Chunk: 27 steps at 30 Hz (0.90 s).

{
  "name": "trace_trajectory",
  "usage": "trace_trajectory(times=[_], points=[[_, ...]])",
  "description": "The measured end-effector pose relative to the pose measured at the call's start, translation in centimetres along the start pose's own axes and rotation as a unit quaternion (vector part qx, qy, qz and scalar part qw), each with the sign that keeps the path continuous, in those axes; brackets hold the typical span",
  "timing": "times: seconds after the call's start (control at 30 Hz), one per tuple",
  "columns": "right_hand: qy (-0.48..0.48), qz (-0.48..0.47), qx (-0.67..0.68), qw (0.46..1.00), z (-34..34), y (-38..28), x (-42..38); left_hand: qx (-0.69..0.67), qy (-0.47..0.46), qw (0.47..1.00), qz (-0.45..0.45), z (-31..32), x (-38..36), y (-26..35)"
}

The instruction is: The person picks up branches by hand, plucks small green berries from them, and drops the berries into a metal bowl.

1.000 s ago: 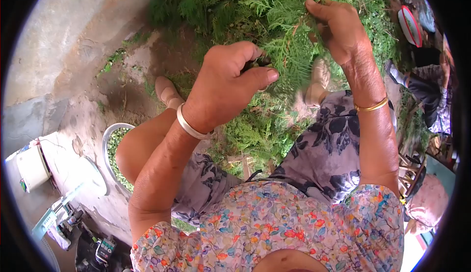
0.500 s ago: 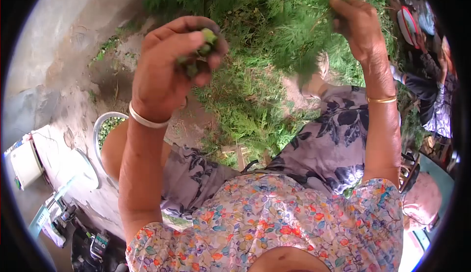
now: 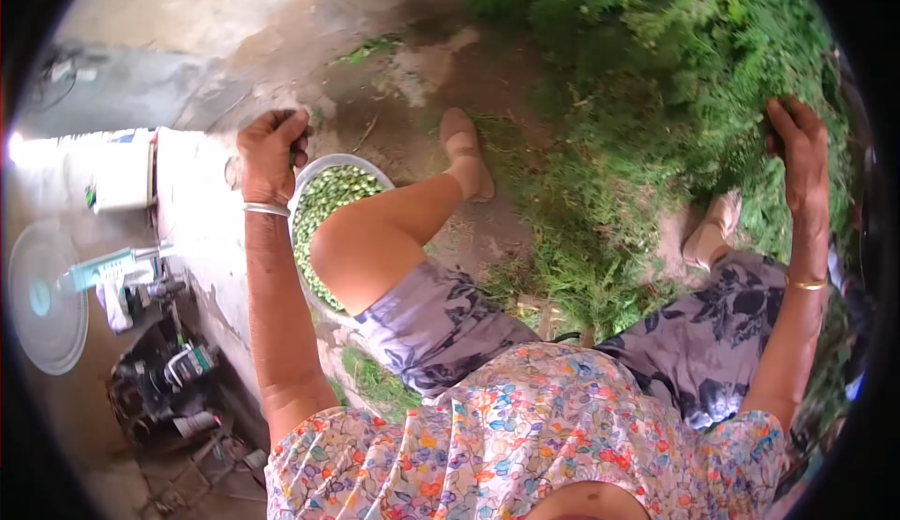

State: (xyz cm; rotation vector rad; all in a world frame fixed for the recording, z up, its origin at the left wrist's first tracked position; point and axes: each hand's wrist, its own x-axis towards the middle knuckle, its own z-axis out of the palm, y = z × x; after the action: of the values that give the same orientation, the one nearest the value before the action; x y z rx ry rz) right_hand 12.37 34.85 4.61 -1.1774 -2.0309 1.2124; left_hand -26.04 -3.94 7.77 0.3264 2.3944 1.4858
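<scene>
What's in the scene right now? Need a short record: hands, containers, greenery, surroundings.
left hand: silver-toned bracelet, fingers curled, at the basin's outer side; contents unclear
right hand: gold-toned bangle, fingers bent, over the greenery; any sprig in it too blurred to tell
basin: pale rim, beside left knee, partly hidden by it
basin contents: many small green pieces
greenery: leafy heap on the ground, between and beyond the feet
clothing: floral shirt, patterned trousers
far left: fan, round, pale blue hub
</scene>
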Motion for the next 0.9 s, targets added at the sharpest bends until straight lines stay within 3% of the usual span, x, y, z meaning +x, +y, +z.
trace_trajectory(times=[0.1, 0.17, 0.2, 0.23, 0.27, 0.3, 0.4, 0.5, 0.53, 0.6, 0.63, 0.67, 0.7, 0.73, 0.77, 0.87, 0.9], points=[[-0.025, 0.038, 0.005, 0.999, 0.8, -0.1, 0.0, 0.143, 0.082, 0.986, -0.006, -5.1, -0.6, -4.9], [-0.005, 0.0, -0.021, 1.0, 1.3, -1.4, -1.0, 0.298, 0.068, 0.952, -0.011, -11.0, 0.4, -11.0], [-0.022, -0.022, -0.056, 0.998, 0.8, -0.9, -0.8, 0.523, -0.063, 0.846, 0.085, -16.5, 2.3, -16.5], [-0.032, -0.014, -0.045, 0.998, 0.5, -0.9, -1.0, 0.699, -0.18, 0.666, 0.188, -19.6, 3.5, -20.6], [-0.022, -0.005, -0.033, 0.999, 0.5, -1.0, -1.3, 0.584, -0.104, 0.803, 0.058, -18.0, 1.7, -20.2], [-0.012, 0.004, -0.019, 1.0, 0.5, -1.1, -1.6, 0.441, -0.027, 0.893, -0.083, -16.6, 0.4, -18.4], [0.002, 0.044, 0.053, 0.998, 0.4, -1.1, -2.0, 0.471, -0.041, 0.881, 0.011, -13.2, 2.2, -14.9], [-0.01, 0.03, 0.077, 0.997, 0.0, -1.2, -2.8, 0.328, -0.144, 0.93, 0.083, -1.0, 0.8, -4.2], [-0.008, 0.02, 0.077, 0.997, -0.3, -1.0, -3.0, 0.333, -0.156, 0.918, 0.148, 2.2, 0.9, -3.6], [0.001, 0.026, 0.079, 0.997, -0.7, -0.9, -3.4, 0.292, -0.309, 0.893, 0.147, 10.3, 1.4, -2.3], [0.002, 0.026, 0.082, 0.996, -0.8, -0.9, -3.5, 0.381, -0.35, 0.84, 0.161, 15.0, 0.2, -0.8], [0.015, 0.025, 0.06, 0.998, -1.1, -0.9, -3.7, 0.377, -0.375, 0.821, 0.208, 18.6, 1.4, -4.9], [0.022, 0.034, 0.059, 0.997, -1.4, -0.7, -3.8, 0.388, -0.412, 0.804, 0.181, 22.5, -0.1, -5.3], [0.028, 0.035, 0.052, 0.998, -1.7, -0.6, -4.0, 0.402, -0.464, 0.757, 0.225, 26.3, 0.1, -8.5], [0.034, 0.037, 0.045, 0.998, -1.9, -0.7, -4.1, 0.456, -0.512, 0.704, 0.188, 30.0, -0.5, -10.7], [0.045, 0.059, 0.051, 0.996, -2.6, -0.9, -4.6, 0.418, -0.57, 0.68, 0.196, 36.2, -3.6, -16.4], [0.029, 0.068, 0.03, 0.997, -3.0, -0.8, -4.7, 0.456, -0.518, 0.703, 0.173, 37.7, -4.7, -18.1]])
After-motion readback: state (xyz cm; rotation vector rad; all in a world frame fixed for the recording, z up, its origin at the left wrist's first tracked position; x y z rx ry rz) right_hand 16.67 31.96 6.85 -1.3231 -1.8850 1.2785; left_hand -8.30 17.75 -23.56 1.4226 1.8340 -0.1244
